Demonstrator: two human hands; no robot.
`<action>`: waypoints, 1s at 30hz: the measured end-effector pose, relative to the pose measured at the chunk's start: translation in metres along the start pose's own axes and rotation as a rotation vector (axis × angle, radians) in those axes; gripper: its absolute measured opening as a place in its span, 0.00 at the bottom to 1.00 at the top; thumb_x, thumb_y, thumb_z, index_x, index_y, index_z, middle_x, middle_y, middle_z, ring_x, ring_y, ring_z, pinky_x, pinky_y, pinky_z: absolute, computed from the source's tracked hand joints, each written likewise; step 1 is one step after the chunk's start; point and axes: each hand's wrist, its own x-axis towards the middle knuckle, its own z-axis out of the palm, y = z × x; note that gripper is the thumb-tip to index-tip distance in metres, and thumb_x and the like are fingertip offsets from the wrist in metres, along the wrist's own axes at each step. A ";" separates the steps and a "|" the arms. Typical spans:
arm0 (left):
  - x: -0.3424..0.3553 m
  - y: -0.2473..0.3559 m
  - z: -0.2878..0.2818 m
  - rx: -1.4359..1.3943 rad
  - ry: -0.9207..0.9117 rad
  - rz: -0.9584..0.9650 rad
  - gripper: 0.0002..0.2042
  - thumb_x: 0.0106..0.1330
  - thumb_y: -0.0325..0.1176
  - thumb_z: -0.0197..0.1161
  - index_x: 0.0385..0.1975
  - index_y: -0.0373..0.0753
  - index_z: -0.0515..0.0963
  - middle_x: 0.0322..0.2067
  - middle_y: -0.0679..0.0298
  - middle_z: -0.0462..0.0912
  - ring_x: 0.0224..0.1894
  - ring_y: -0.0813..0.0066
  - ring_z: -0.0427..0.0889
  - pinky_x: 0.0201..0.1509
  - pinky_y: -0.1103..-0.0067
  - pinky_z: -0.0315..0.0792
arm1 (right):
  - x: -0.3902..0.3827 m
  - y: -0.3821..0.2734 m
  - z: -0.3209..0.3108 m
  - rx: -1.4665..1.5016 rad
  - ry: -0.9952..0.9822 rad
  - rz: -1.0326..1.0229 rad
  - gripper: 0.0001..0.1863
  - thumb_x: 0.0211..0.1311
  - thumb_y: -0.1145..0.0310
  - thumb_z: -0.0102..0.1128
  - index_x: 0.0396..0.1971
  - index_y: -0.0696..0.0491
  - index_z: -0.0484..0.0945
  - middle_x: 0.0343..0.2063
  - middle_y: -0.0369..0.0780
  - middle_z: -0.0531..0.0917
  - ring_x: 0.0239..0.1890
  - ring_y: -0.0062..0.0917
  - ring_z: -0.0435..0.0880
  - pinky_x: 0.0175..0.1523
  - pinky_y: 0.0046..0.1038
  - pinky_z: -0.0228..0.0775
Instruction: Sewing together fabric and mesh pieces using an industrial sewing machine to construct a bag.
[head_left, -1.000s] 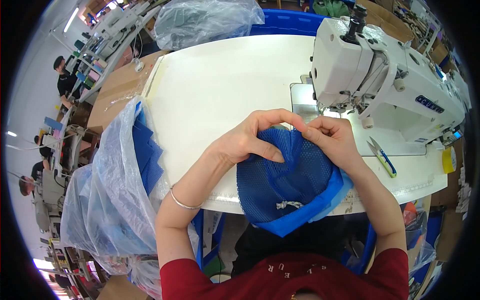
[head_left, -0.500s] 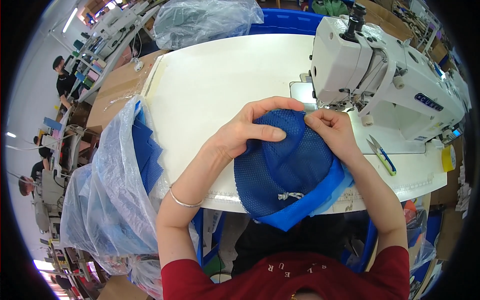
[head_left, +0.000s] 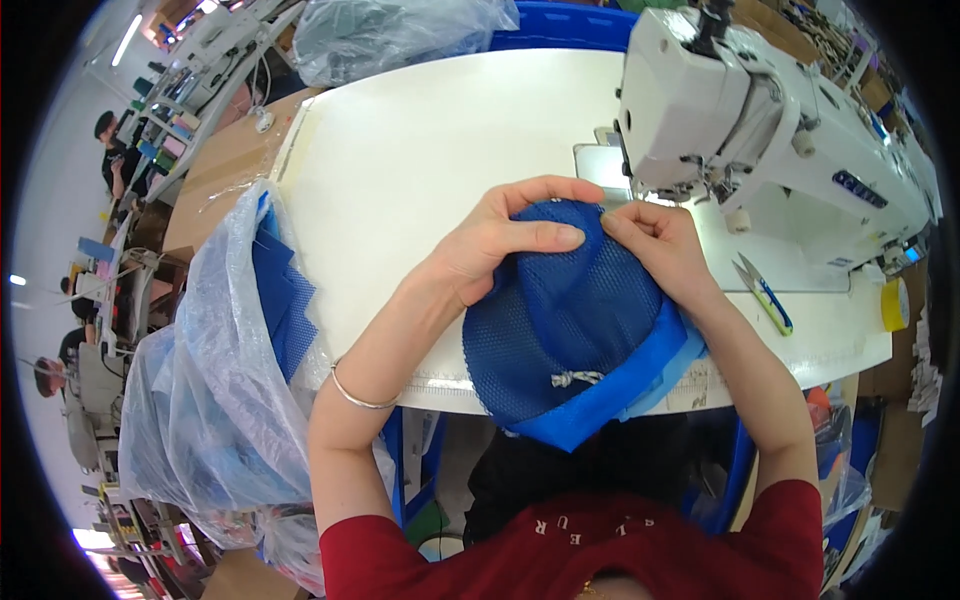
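Note:
A blue mesh piece (head_left: 565, 310) with a brighter blue fabric band and a short knotted pale cord hangs over the front of the white tabletop (head_left: 420, 140). My left hand (head_left: 505, 235) grips its upper left, thumb lying across the mesh. My right hand (head_left: 650, 240) pinches its upper right edge, just in front of the white sewing machine's needle area (head_left: 680, 180). Beside my right hand, green-and-blue scissors (head_left: 772, 305) lie on the table.
A clear plastic bag (head_left: 215, 380) with blue cut pieces (head_left: 285, 305) is at left, beside cardboard (head_left: 210, 150). A yellow roll (head_left: 894, 305) sits at right. A wrapped bundle (head_left: 390, 30) and blue bin (head_left: 560, 30) stand behind. Co-workers (head_left: 110, 150) are at far left.
Both hands have moved upward with the mesh piece, nearer the needle area. The upper mesh now lies smoother under my left thumb. The whole view has shifted slightly.

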 end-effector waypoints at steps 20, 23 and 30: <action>-0.028 0.054 -0.048 0.274 0.305 0.337 0.22 0.48 0.26 0.69 0.47 0.37 0.79 0.38 0.63 0.84 0.39 0.77 0.82 0.50 0.84 0.74 | -0.006 0.005 0.012 -0.320 0.227 -0.329 0.20 0.58 0.59 0.65 0.44 0.59 0.80 0.36 0.44 0.84 0.39 0.27 0.81 0.46 0.26 0.72; -0.038 0.062 -0.052 0.424 0.374 0.405 0.21 0.45 0.28 0.67 0.44 0.36 0.80 0.42 0.64 0.82 0.45 0.75 0.79 0.54 0.82 0.69 | -0.008 0.004 0.013 -0.431 0.245 -0.421 0.19 0.58 0.61 0.64 0.44 0.59 0.79 0.36 0.44 0.83 0.36 0.28 0.80 0.43 0.28 0.71; -0.040 0.056 -0.099 -0.018 -0.110 0.549 0.10 0.43 0.30 0.57 0.25 0.33 0.75 0.26 0.55 0.79 0.28 0.70 0.76 0.37 0.80 0.70 | -0.011 -0.001 0.011 0.067 -0.261 0.098 0.19 0.65 0.57 0.57 0.41 0.60 0.80 0.33 0.39 0.82 0.26 0.18 0.79 0.26 0.22 0.70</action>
